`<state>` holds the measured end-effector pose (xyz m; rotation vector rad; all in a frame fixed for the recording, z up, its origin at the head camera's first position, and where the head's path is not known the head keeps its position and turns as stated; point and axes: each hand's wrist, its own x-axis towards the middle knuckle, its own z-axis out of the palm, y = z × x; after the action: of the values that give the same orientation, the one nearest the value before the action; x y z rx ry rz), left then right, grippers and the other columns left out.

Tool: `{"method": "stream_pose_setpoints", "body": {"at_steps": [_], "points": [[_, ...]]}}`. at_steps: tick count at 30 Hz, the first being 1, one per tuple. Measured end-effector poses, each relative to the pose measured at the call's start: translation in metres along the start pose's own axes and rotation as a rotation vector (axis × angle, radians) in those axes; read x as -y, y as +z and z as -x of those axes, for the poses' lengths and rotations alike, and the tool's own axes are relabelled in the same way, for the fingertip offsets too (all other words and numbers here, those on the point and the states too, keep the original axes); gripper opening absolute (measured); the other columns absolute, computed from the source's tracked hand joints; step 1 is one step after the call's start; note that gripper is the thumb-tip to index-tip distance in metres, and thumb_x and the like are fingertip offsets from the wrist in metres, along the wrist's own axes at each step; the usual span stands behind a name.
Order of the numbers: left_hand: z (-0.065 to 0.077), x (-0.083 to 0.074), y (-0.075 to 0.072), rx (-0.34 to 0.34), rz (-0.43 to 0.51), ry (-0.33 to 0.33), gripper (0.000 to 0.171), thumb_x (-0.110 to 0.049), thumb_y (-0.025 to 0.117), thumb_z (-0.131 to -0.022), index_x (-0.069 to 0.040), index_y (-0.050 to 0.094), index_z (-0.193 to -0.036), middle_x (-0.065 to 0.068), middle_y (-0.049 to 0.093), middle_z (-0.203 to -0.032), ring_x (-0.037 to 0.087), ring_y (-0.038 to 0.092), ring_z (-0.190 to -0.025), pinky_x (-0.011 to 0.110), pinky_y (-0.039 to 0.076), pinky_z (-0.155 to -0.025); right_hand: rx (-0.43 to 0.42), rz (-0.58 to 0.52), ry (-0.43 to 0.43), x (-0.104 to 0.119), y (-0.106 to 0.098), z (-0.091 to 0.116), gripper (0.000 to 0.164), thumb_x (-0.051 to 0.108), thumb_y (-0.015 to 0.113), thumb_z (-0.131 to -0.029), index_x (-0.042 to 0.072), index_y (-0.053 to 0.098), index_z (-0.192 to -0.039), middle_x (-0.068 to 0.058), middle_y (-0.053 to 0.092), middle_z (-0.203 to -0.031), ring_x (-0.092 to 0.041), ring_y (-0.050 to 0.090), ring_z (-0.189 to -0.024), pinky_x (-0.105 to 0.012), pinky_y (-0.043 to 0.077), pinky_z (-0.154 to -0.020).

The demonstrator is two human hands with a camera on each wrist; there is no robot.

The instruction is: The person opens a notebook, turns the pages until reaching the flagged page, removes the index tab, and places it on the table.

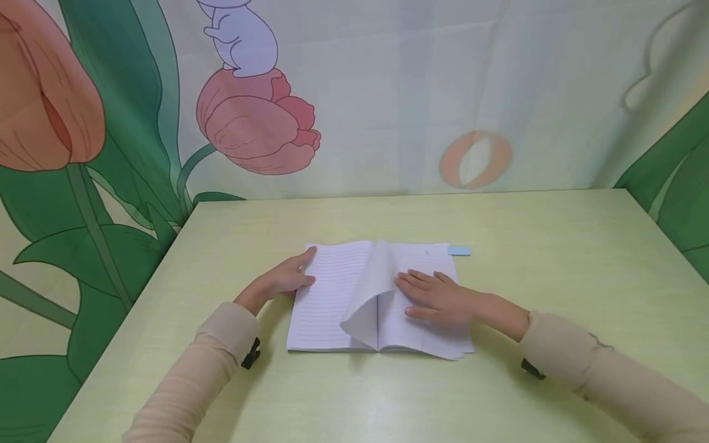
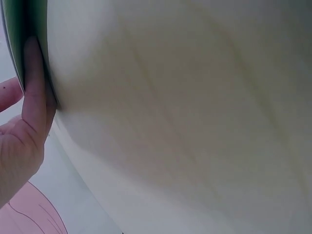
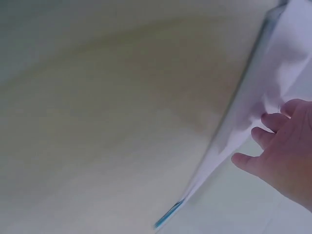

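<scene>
An open lined notebook [image 1: 332,307] lies on the table, with one page [image 1: 368,304] curling up near its spine. My left hand [image 1: 285,277] holds the notebook's left edge. In the left wrist view, fingers [image 2: 34,83] of that hand reach under the green inner side of the cover [image 2: 17,29]. Spread over the right-hand page is my right hand [image 1: 440,299], its fingers extended. The right wrist view shows this hand [image 3: 285,146] beside the white page [image 3: 263,92]. A blue tab [image 1: 459,251] sticks out from the notebook's upper right edge.
The pale yellow-green table [image 1: 526,246] extends around the notebook. Behind it hangs a white cloth [image 1: 388,92] printed with tulips, leaves and a small animal. A black strap piece [image 1: 252,354] shows at the left cuff, another dark piece [image 1: 533,369] at the right cuff.
</scene>
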<state>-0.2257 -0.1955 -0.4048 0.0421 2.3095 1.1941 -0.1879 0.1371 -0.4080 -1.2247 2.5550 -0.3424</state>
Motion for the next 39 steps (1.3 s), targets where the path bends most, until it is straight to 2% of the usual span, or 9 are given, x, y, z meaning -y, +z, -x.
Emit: {"method": "stream_pose_setpoints", "body": {"at_steps": [3,7,12,17,22,24,27,29,39], "points": [[0.001,-0.001,0.000,0.010,0.020,-0.012,0.057,-0.029,0.037,-0.099,-0.011,0.013,-0.147,0.015,0.018,-0.147,0.027,0.051,-0.100,0.038,0.047,-0.077,0.028,-0.008,-0.035,0.013,0.001,-0.008,0.062,0.042,0.036,-0.097,0.009,0.018,-0.146,-0.008,0.016,-0.150,-0.029,0.009,-0.136,-0.059,0.012,-0.101],[0.002,-0.003,-0.001,0.001,0.082,-0.074,0.069,-0.055,0.021,-0.095,-0.003,0.027,-0.139,0.021,0.043,-0.119,0.025,0.049,-0.098,0.037,0.045,-0.080,0.093,0.027,-0.072,0.029,0.003,-0.017,0.060,0.046,0.032,-0.096,0.014,0.022,-0.146,-0.004,0.014,-0.151,-0.030,0.005,-0.137,-0.059,0.012,-0.101],[0.003,-0.003,-0.003,0.021,0.192,-0.087,0.082,-0.063,0.013,-0.090,0.007,0.038,-0.125,0.017,0.053,-0.094,0.021,0.055,-0.080,0.034,0.048,-0.074,0.153,0.065,-0.056,0.038,0.002,-0.021,0.057,0.048,0.031,-0.096,0.020,0.024,-0.145,0.000,0.011,-0.151,-0.031,-0.001,-0.137,-0.057,0.011,-0.103],[0.004,-0.001,-0.003,0.041,0.238,-0.074,0.086,-0.067,0.011,-0.088,0.007,0.042,-0.119,0.014,0.061,-0.085,0.020,0.061,-0.072,0.035,0.050,-0.070,0.168,0.069,-0.045,0.039,0.001,-0.020,0.057,0.047,0.034,-0.096,0.021,0.025,-0.145,-0.001,0.012,-0.151,-0.031,0.000,-0.137,-0.057,0.011,-0.103],[0.002,0.002,-0.001,0.022,0.190,-0.058,0.064,-0.049,0.028,-0.096,-0.003,0.023,-0.141,0.022,0.055,-0.107,0.024,0.060,-0.083,0.038,0.050,-0.072,0.169,0.082,-0.053,0.037,0.003,-0.020,0.058,0.049,0.034,-0.095,0.022,0.025,-0.145,-0.001,0.012,-0.151,-0.031,0.001,-0.137,-0.057,0.012,-0.102],[0.001,0.003,0.000,0.006,0.144,-0.039,0.059,-0.030,0.038,-0.098,-0.010,0.012,-0.147,0.023,0.042,-0.129,0.026,0.057,-0.090,0.039,0.049,-0.074,0.164,0.085,-0.057,0.033,0.003,-0.019,0.059,0.049,0.033,-0.095,0.021,0.024,-0.145,-0.001,0.012,-0.151,-0.030,0.001,-0.137,-0.058,0.012,-0.102],[-0.002,0.007,0.001,-0.013,0.085,-0.006,0.071,-0.007,0.044,-0.095,-0.017,-0.001,-0.147,0.016,0.013,-0.149,0.030,0.052,-0.100,0.042,0.048,-0.079,0.149,0.071,-0.037,0.024,0.001,-0.016,0.061,0.049,0.035,-0.095,0.017,0.023,-0.146,-0.003,0.012,-0.151,-0.029,0.003,-0.137,-0.058,0.013,-0.102],[-0.003,0.008,0.002,-0.025,0.061,-0.006,0.074,-0.002,0.045,-0.093,-0.016,-0.004,-0.147,0.013,-0.001,-0.151,0.032,0.049,-0.105,0.043,0.046,-0.083,0.126,0.053,-0.005,0.013,-0.002,-0.014,0.065,0.049,0.038,-0.094,0.013,0.022,-0.146,-0.006,0.013,-0.151,-0.030,0.005,-0.137,-0.059,0.013,-0.101],[-0.003,0.003,0.002,-0.029,0.033,-0.021,0.075,-0.002,0.046,-0.093,-0.015,-0.005,-0.147,0.013,-0.005,-0.151,0.035,0.035,-0.121,0.046,0.039,-0.092,-0.038,0.089,0.232,-0.055,-0.026,0.005,0.072,0.042,0.051,-0.090,-0.002,0.027,-0.141,-0.022,0.016,-0.147,-0.040,0.008,-0.134,-0.065,0.013,-0.097]]}}
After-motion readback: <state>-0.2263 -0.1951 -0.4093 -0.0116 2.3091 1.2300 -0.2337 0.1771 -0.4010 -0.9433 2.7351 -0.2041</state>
